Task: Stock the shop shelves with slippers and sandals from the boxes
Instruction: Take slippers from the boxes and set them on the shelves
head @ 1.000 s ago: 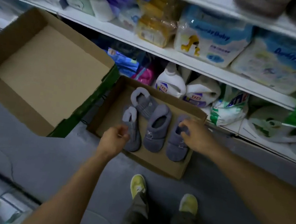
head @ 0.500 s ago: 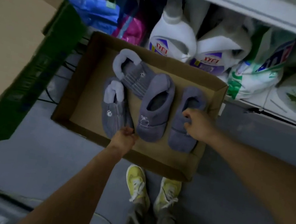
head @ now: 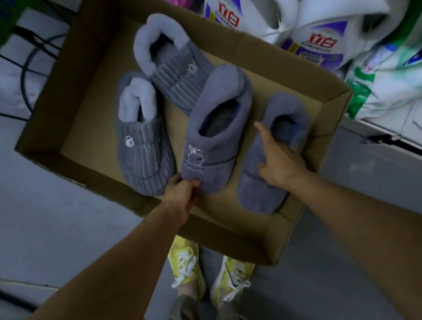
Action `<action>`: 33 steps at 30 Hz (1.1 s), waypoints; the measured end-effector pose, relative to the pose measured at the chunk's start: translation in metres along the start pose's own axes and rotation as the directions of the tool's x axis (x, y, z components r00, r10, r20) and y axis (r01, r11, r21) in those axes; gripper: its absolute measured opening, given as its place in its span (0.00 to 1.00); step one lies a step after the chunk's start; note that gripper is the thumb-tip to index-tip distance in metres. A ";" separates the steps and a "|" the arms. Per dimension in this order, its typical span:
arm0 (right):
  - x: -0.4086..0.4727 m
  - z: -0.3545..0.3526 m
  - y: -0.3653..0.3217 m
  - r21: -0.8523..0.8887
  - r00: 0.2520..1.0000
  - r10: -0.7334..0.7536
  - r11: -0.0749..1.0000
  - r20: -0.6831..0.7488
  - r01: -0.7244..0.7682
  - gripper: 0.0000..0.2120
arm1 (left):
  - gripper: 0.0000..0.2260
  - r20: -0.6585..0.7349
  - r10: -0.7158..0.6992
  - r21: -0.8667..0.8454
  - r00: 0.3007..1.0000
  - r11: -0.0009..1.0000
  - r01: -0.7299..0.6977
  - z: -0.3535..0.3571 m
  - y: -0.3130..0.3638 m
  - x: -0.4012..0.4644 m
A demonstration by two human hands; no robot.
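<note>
Slippers, four of them, all grey-blue, down in a brown box (head: 50, 111) on the floor. On the left, two stripy ones with fluffy tops: bear slipper (head: 143, 156) near the front, back slipper (head: 177, 80) lying slanted behind it and touching it. On the right, two smooth ones side by side: rabbit slipper (head: 216, 133) and plain slipper (head: 262, 190).

Left hand (head: 181, 193) pinching the toe of the rabbit slipper, thumb on top, fingers curled under. Probably a good spot to grab, being the nearest end and easy to lift from. Right hand (head: 279, 160) lying loose on the plain slipper, fingers straight, nothing grasped, one finger stretched toward the rabbit slipper. Looks like getting ready to take both smooth ones out as a pair. Toes pointing toward the person, so easy to reach from above.

Hard to see: the fingertips under the rabbit slipper's toe. The picture on the plain slipper, covered by the right hand. Dim light all over, so colours not sure.

Cut off at the top: white jugs (head: 249, 3) and a green and white bag (head: 392, 76) behind the box. Shelves to fill not in view at all. Black wires (head: 27, 76) to the left of the box, ends out of sight. Yellow shoes (head: 185, 261) just in front of the box.
</note>
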State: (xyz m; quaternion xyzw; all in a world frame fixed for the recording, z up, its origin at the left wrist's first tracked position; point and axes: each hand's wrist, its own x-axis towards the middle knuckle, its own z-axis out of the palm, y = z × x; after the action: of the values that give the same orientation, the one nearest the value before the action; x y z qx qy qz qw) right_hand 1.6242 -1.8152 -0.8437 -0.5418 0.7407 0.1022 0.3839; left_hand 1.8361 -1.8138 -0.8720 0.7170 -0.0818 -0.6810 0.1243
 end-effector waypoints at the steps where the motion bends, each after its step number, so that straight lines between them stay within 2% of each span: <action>1: -0.001 -0.001 0.000 0.017 1.000 -0.021 1.000 -0.004 0.021 0.42 | 0.14 0.012 -0.011 -0.028 1.000 1.000 0.012 -0.001 -0.001 0.000; 4: -0.004 -0.009 -0.006 -0.011 0.993 -0.079 0.997 -0.091 0.078 0.44 | 0.07 0.066 -0.040 -0.039 0.997 0.998 0.043 -0.001 -0.003 -0.007; 7: 0.000 -0.021 -0.016 -0.057 0.963 -0.171 0.985 -0.208 0.162 0.40 | 0.08 0.094 0.025 0.022 0.995 0.999 -0.027 0.000 -0.004 -0.015; 10: 0.005 -0.037 -0.027 -0.005 0.975 -0.212 0.977 -0.063 0.212 0.23 | 0.08 0.111 0.140 0.053 0.984 0.988 -0.147 -0.001 0.006 -0.024; 11: 0.008 -0.042 -0.030 0.014 0.980 -0.197 0.980 0.000 0.197 0.17 | 0.08 0.124 0.165 0.065 0.978 0.983 -0.174 -0.002 0.011 -0.028; 13: 0.008 -0.053 -0.035 0.077 0.986 -0.149 0.987 0.073 0.143 0.11 | 0.07 0.164 0.186 0.107 0.969 0.973 -0.204 -0.006 0.023 -0.040; 18: -0.015 -0.083 -0.039 0.239 0.992 -0.109 0.967 0.059 0.092 0.11 | 0.06 0.243 0.196 0.202 0.950 0.948 -0.247 -0.015 0.054 -0.079; 21: -0.044 -0.106 -0.041 0.315 0.991 -0.131 0.942 0.036 0.114 0.07 | 0.08 0.254 0.213 0.199 0.943 0.943 -0.267 -0.017 0.068 -0.114; 24: -0.075 -0.134 -0.047 0.331 0.987 -0.158 0.931 -0.011 0.152 0.09 | 0.10 0.257 0.262 0.213 0.930 0.924 -0.319 -0.015 0.078 -0.160; 29: -0.135 -0.186 -0.054 0.329 0.982 -0.149 0.927 -0.114 0.179 0.05 | 0.10 0.313 0.346 0.223 0.885 0.879 -0.422 -0.010 0.097 -0.234; 33: -0.190 -0.228 -0.057 0.368 0.976 -0.116 0.913 -0.182 0.177 0.10 | 0.07 0.369 0.397 0.218 0.840 0.842 -0.494 -0.001 0.116 -0.292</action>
State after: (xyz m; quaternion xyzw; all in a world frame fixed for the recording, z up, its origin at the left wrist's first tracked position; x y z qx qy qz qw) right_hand 1.5928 -1.8291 -0.5431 -0.5169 0.7314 -0.1161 0.4294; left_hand 1.8255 -1.8412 -0.5594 0.5720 -0.3707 -0.7152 0.1547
